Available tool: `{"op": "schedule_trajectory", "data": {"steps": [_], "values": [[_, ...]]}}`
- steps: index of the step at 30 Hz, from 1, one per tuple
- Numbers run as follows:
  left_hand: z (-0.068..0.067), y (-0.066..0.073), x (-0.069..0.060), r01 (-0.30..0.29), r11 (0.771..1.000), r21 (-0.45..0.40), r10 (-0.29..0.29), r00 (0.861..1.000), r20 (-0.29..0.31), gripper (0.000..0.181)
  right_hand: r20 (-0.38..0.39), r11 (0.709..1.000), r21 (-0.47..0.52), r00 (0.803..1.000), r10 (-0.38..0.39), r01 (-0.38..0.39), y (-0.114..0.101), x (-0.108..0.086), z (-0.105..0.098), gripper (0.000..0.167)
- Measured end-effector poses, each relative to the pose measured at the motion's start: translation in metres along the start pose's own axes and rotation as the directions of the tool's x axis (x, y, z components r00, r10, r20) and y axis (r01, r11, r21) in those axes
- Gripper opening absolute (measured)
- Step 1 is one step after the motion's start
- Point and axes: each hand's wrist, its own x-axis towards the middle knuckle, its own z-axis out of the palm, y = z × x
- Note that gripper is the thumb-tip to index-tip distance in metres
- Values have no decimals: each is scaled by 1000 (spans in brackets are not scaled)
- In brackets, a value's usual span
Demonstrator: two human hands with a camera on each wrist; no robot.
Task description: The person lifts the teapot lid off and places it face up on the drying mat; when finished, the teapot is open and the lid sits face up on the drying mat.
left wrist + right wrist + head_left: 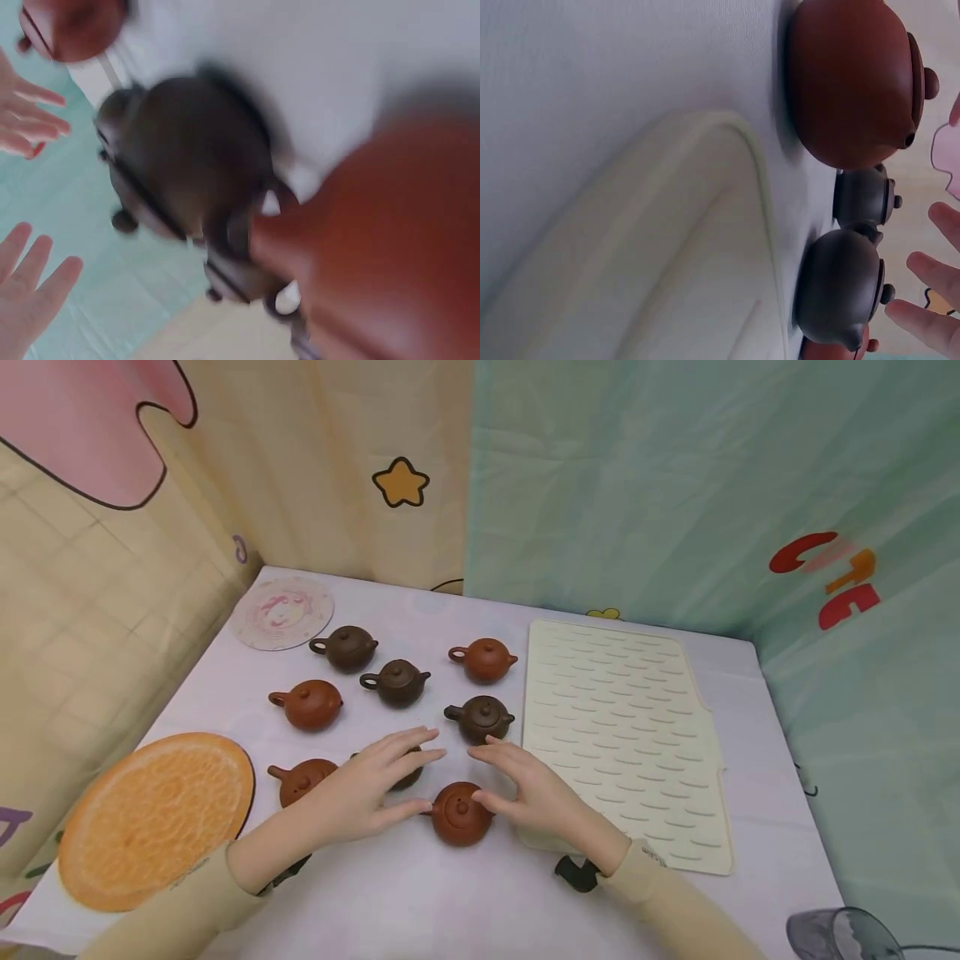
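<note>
Both my hands hover over several small clay teapots, with nothing in their fingers. In the head view my left hand (367, 785) has its fingers spread, partly hiding a dark teapot (408, 772) and a reddish-brown teapot (303, 777). Opposite it, my right hand (536, 789) reaches over the right side of another reddish-brown teapot (462, 814); whether the thumb touches it I cannot tell. Just beyond those fingertips sits a dark brown teapot (482, 718). A dark teapot (195, 157) also shows blurred in the left wrist view. In the right wrist view, my right fingertips (930, 270) are straight.
A cream ridged mat (622, 735) lies to the right. On the left are an orange round mat (157, 818) and a pink-white round mat (285, 612). More teapots (397, 682) stand behind. A clear cup (847, 935) is at the lower right. Printed curtains (600, 485) surround the table.
</note>
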Motion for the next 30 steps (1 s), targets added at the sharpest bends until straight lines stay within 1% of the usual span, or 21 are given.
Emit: {"op": "schedule_trajectory", "data": {"steps": [3,5,7,9,14,17,20,23,27,30], "values": [[9,7,-7,58,998,-30,-57,997,45,52,31,999,19,999,30,-31,-4,-4,5,50],[15,9,-10,98,994,-53,-95,994,60,47,38,999,37,999,27,-29,-5,-5,8,47],[21,8,-12,121,990,-70,-116,991,69,40,44,998,53,999,17,-20,-5,-5,11,43],[25,6,-13,128,987,-93,-121,990,78,35,47,997,72,999,-1,-3,-5,-4,15,39],[33,0,-15,150,977,-150,-130,982,136,31,61,994,104,998,-32,25,-3,-1,21,31],[38,-3,-15,163,970,-181,-135,978,160,24,63,992,123,997,-41,33,-3,0,23,27],[41,-6,-15,165,965,-204,-133,978,163,19,61,989,142,997,-45,36,-3,1,25,21],[44,-8,-15,175,957,-231,-141,978,155,19,64,986,163,997,-34,23,-4,1,25,16],[47,-9,-16,205,945,-254,-170,974,151,20,77,981,191,997,-2,-13,-5,2,25,14],[49,-9,-17,217,941,-258,-185,972,144,19,78,978,208,997,13,-29,-5,2,25,12]]}}
